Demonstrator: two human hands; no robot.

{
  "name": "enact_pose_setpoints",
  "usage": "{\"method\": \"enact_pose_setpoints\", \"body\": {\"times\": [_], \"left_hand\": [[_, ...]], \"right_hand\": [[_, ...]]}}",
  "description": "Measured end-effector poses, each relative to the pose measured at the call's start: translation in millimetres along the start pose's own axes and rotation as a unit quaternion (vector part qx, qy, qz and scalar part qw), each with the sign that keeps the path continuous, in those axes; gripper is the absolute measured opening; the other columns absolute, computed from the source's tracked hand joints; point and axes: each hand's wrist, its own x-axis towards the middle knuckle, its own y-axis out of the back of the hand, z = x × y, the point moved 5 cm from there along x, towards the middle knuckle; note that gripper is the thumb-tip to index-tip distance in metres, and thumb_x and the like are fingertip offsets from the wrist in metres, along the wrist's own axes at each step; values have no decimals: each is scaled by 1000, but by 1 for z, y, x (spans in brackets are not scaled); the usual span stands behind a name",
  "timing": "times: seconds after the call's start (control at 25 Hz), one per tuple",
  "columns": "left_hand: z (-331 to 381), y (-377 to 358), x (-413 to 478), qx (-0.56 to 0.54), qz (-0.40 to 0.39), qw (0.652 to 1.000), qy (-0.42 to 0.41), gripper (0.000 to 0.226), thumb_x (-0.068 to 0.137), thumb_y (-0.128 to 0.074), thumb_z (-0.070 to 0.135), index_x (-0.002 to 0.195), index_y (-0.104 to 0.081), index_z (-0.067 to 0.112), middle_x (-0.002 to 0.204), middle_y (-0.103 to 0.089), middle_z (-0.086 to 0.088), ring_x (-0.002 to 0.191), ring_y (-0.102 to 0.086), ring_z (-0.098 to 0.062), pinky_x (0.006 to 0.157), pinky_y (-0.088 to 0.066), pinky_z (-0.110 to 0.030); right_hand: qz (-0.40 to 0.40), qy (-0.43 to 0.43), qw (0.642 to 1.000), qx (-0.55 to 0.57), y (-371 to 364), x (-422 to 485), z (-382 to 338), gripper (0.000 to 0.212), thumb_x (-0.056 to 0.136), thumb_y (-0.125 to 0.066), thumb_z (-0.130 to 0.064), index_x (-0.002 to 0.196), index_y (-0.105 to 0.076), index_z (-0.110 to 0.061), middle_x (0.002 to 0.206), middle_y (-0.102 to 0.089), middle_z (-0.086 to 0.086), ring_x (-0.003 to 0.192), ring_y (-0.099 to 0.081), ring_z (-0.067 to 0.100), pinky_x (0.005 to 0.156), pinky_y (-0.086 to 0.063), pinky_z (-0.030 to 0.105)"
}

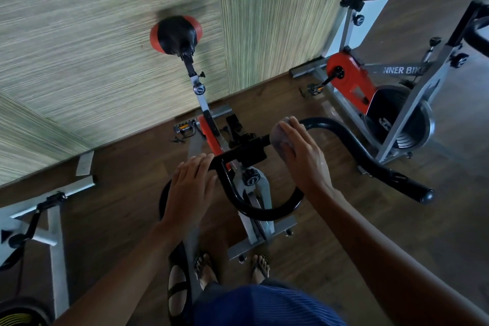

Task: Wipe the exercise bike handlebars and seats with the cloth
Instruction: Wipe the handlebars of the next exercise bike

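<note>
Just right of centre, the right hand (304,159) presses the cloth (276,132) onto the black handlebars (397,178) with straight fingers, next to the middle clamp. Left hand (190,185) lies flat on the bar's left side, gripping nothing as far as I can see. So I'd guess it's early days: the handlebars are mid-wipe, the seat (176,34) in the upper middle isn't done yet, same for the second bike (349,79) at upper right. Floor (127,167) is dark wood, wall (79,34) greenish and woven-looking.
</note>
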Motion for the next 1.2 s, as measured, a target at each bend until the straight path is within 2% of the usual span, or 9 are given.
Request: {"method": "enact_pose_setpoints", "body": {"times": [0.2,0.32,0.44,0.56,0.72,0.84,0.96,1.12,1.2], "left_hand": [[1,-2,0,-5,-5,1000,7,50,103,-37,35,146,-45,10,144,-51,-10,138,-44,-29,115,-34,-49],[2,0,0,-13,-4,1000,7,49,104,-40,34,146,-45,11,144,-51,-9,137,-44,-28,114,-36,-49],[4,1,0,-21,4,1000,8,44,105,-47,30,145,-46,11,142,-52,-8,135,-43,-27,112,-39,-50],[4,1,1,-21,10,1000,10,44,104,-52,27,144,-46,11,141,-52,-8,134,-44,-26,112,-38,-49],[3,1,1,-11,18,1000,1,42,105,-48,28,143,-47,11,138,-54,-8,132,-45,-26,112,-38,-48],[5,1,2,-14,16,1000,5,40,105,-47,26,142,-46,13,138,-54,-8,132,-46,-26,113,-37,-49],[6,3,1,-33,19,999,11,40,105,-50,26,142,-46,14,139,-54,-7,134,-46,-26,116,-33,-48],[5,3,1,-36,-2,999,18,49,104,-31,39,145,-44,13,143,-51,-8,139,-42,-25,119,-27,-45],[5,3,1,-35,-8,999,21,54,104,-24,42,147,-43,13,146,-49,-7,141,-39,-24,121,-23,-44]], "right_hand": [[-92,-10,983,-156,-39,18,-20,49,108,-25,-30,153,-33,-16,164,-27,5,155,-8,28,127,-7,47],[-107,59,975,-183,-43,13,-11,47,108,-37,-30,153,-33,-18,161,-32,3,155,-11,29,126,-4,48],[-89,10,980,-176,-33,26,4,43,106,-40,-41,143,-44,-22,150,-44,0,150,-25,33,122,-21,56],[-31,51,991,-118,-28,19,-15,29,103,-51,-27,129,-56,-15,130,-58,2,124,-51,27,100,-48,47],[19,-31,999,-21,-13,-2,-31,40,103,-46,-11,143,-49,-18,146,-52,1,120,-55,18,91,-51,38],[-68,-22,996,-47,-61,-20,-55,50,100,-32,-13,150,-37,-17,161,-31,3,150,-26,32,111,-42,51],[-122,8,992,-43,-84,-36,-59,66,102,-46,-5,160,-19,-22,168,-1,-6,154,6,26,116,-33,47],[-87,-38,995,-36,-61,-23,-43,70,96,-40,10,158,-24,-19,168,-10,-1,155,3,27,123,-22,54],[-105,-23,994,-19,-70,-27,-57,58,100,-31,-6,158,-24,-14,168,-10,3,154,4,30,125,-17,51]]}}
